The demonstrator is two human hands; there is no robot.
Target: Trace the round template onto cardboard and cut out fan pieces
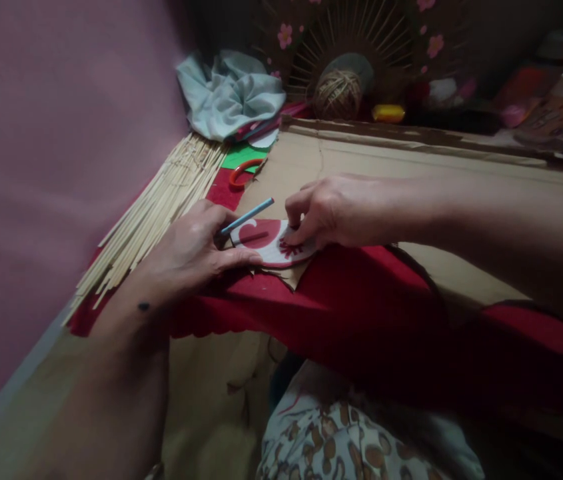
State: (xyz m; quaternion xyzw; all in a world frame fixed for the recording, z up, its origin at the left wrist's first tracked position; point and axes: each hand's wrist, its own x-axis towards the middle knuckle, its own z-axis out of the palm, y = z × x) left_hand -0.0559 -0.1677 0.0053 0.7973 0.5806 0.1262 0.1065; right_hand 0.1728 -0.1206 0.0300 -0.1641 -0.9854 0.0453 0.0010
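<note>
A round white and red paper disc (pixel 267 241) lies on a red felt sheet (pixel 351 300) over brown cardboard (pixel 371 157). My left hand (pixel 192 250) is closed round a thin blue pen (pixel 247 216), and its thumb presses on the disc's near edge. My right hand (pixel 337 209) reaches in from the right with its fingers curled, the fingertips pressing down on the disc's right side, on a small red shape.
A bundle of thin pale sticks (pixel 154 213) lies at the left beside a pink wall. At the back are a grey cloth (pixel 231 92), a ball of twine (pixel 337 93), orange-handled scissors (pixel 242 171), green paper (pixel 241 157) and a stick fan with pink flowers (pixel 361 33).
</note>
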